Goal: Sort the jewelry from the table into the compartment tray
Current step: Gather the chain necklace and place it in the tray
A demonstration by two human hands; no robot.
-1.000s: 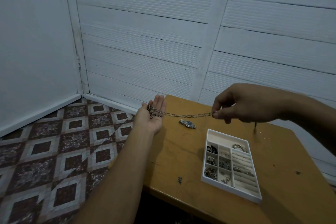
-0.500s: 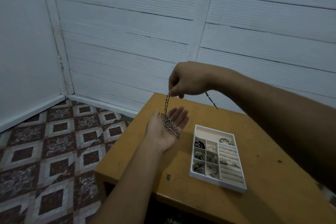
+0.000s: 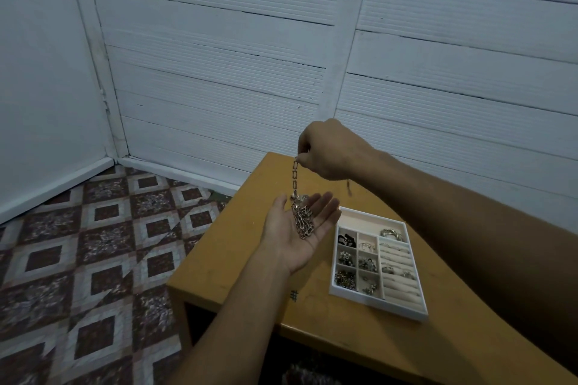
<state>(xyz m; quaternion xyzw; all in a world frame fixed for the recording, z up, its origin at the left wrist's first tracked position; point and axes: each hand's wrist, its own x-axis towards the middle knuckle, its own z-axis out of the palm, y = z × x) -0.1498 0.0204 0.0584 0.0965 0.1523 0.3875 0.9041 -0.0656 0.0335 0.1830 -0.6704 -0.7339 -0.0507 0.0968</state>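
A metal link chain (image 3: 301, 219) lies heaped in my left hand (image 3: 297, 233), which is held palm up with straight fingers over the wooden table (image 3: 250, 287). My right hand (image 3: 325, 150) hovers above it and pinches the chain's upper end, so a short length hangs straight down into the palm. Right of my left hand stands the white compartment tray (image 3: 375, 303). Its small left cells hold dark and silvery pieces, a bangle sits at its top right, and rings sit in the padded slots. The watch seen before is hidden behind my left hand.
The table stands against a white plank wall (image 3: 234, 72). A patterned tile floor (image 3: 87, 259) lies to the left, beyond the table's left edge. A small "#" mark (image 3: 293, 295) is on the tabletop near the tray.
My right hand has swung from the right to above my left palm and lowered more chain into it. The chain went from stretched sideways to hanging vertically and piling up.
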